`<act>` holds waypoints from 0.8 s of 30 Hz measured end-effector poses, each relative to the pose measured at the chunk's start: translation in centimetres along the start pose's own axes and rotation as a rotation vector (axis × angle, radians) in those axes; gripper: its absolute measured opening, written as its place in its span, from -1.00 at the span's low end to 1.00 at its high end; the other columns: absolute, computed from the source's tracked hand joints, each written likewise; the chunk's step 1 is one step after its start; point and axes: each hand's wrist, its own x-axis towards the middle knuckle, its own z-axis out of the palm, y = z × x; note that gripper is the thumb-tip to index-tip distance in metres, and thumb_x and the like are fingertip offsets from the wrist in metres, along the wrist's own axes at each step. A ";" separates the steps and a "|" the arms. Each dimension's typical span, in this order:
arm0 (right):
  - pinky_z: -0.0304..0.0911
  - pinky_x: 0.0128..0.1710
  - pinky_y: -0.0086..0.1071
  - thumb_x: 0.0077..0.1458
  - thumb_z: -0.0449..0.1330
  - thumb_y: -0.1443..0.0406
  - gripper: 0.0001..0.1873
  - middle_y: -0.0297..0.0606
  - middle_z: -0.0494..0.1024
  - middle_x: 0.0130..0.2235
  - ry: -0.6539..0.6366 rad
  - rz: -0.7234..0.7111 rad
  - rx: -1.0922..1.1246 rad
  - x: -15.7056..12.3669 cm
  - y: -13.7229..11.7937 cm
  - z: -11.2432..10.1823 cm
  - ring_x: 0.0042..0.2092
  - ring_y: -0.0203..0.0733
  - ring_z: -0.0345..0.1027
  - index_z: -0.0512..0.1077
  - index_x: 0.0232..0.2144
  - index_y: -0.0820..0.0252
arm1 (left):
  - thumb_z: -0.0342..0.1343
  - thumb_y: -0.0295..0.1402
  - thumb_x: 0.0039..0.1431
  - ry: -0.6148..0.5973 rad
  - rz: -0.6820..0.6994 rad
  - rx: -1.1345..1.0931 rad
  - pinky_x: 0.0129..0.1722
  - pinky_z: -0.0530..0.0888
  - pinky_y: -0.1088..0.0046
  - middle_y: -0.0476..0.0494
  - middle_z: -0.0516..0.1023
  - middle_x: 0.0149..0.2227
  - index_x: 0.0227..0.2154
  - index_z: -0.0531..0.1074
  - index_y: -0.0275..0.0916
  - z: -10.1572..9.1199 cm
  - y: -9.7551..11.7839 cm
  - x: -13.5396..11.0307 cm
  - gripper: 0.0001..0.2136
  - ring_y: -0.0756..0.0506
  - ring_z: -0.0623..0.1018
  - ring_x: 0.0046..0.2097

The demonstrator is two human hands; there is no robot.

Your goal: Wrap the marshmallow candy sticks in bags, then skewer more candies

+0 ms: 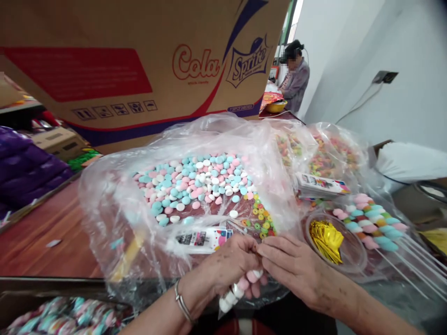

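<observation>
My left hand [226,260] and my right hand [296,265] meet at the front of the table, their fingertips pinched together. Below them hangs a candy skewer [240,287] of pink and white pieces in a clear wrapper, its lower end tilting to the left. My fingers hide its upper end, so what they pinch there is hard to see. Just beyond my left hand lie printed cards [204,238]. To the right of my right hand, a clear round tub [354,253] holds gold foil strips [326,239].
Loose pastel candies [199,179] and small ring candies [263,216] lie on clear plastic. Candy skewers on white sticks [377,221] lie at right, near another card stack [321,184]. A large cardboard box [139,60] stands behind. Wrapped candies [66,316] fill a lower-left box. A person [296,79] works farther back.
</observation>
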 end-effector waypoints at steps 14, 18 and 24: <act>0.19 -0.23 -0.20 0.22 -0.16 0.50 -0.66 -0.07 0.47 -0.29 -0.084 0.170 -0.221 0.0 -1.1 1.2 -0.25 -0.06 0.26 0.42 -0.24 0.31 | 0.00 -0.58 -0.05 0.296 0.344 0.782 -0.51 0.43 0.35 -0.11 0.48 -0.58 -0.55 0.41 -0.22 1.7 1.3 -1.5 -0.85 -0.13 0.49 -0.53; 0.13 -0.43 -0.30 0.24 -0.07 0.41 -0.73 -0.22 0.38 -0.49 0.186 0.542 -0.247 1.2 0.3 2.8 -0.41 -0.13 0.23 0.34 -0.46 0.20 | -0.07 -0.61 0.11 0.711 0.946 1.060 -0.21 0.42 0.14 -0.37 0.54 -0.28 -0.29 0.45 -0.30 2.4 0.3 -1.6 -0.78 -0.27 0.51 -0.22; 0.20 -0.38 -0.45 0.23 0.00 0.39 -0.86 -0.34 0.40 -0.43 0.502 0.754 0.222 4.0 -0.8 1.1 -0.40 -0.29 0.30 0.30 -0.37 0.16 | -0.07 -0.26 0.29 0.497 0.796 0.435 -0.30 0.39 0.34 -0.16 0.52 -0.38 -0.33 0.43 -0.21 2.5 -0.4 -2.9 -0.78 -0.13 0.46 -0.34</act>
